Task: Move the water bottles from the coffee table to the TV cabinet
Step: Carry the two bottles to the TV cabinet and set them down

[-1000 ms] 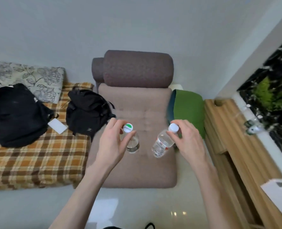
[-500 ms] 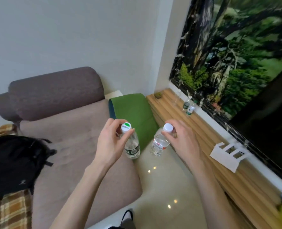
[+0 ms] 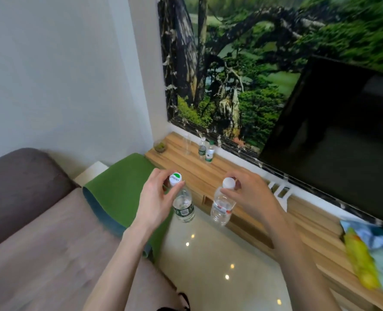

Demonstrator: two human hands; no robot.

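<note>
- A plain pale wall (image 3: 51,75) is filling the left side, meeting a forest mural (image 3: 242,63) at the corner.
- A dark television screen (image 3: 334,140) is standing in front of the mural on the right.
- A long wooden cabinet (image 3: 253,176) is running along beneath the mural.
- A brown-grey sofa (image 3: 40,232) is sitting at lower left, with a green cushion (image 3: 123,191) lying at its end beside the cabinet.
- The glossy pale floor (image 3: 219,265) is reflecting small points of ceiling light.

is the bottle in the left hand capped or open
Capped: a white and green cap sits on the bottle, pinched by the left hand.
</note>
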